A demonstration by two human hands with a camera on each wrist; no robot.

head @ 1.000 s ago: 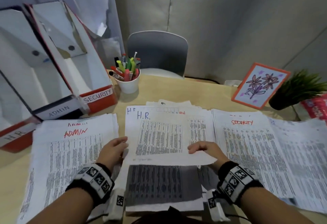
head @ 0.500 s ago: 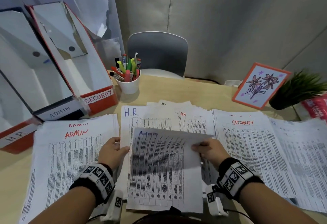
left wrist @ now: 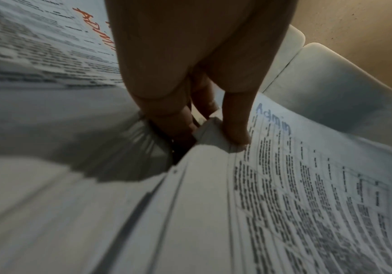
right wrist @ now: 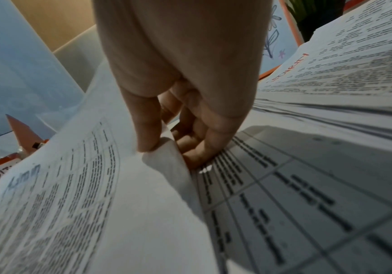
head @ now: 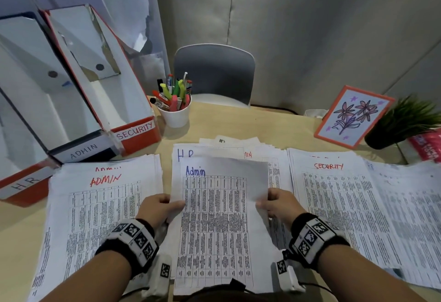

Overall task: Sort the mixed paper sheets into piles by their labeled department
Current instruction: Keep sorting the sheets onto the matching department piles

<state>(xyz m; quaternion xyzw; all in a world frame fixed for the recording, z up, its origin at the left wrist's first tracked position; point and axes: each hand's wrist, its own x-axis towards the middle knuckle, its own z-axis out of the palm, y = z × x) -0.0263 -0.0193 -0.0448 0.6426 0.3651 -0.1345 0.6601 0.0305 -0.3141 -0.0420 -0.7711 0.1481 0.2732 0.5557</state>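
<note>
A printed sheet headed "Admin" in blue (head: 222,218) is lifted over the middle mixed pile (head: 214,151), whose top sheet reads "H.R". My left hand (head: 164,206) pinches the sheet's left edge, thumb on top (left wrist: 235,129). My right hand (head: 272,202) pinches its right edge between thumb and fingers (right wrist: 148,129). The pile marked "ADMIN" in red (head: 102,203) lies to the left. The pile marked "SECURITY" (head: 334,196) lies to the right. A further pile (head: 410,206) sits at the far right, its label partly hidden.
Three file boxes labelled H.R (head: 21,184), ADMIN (head: 83,151) and SECURITY (head: 136,129) stand at the back left. A white cup of markers (head: 175,108), a grey chair (head: 214,74), a flower picture (head: 353,115) and a potted plant (head: 403,120) line the back.
The H.R. sheet held a second ago now lies on the middle pile. Both hands have raised the Admin sheet from beneath and tilted it up until its heading shows.
</note>
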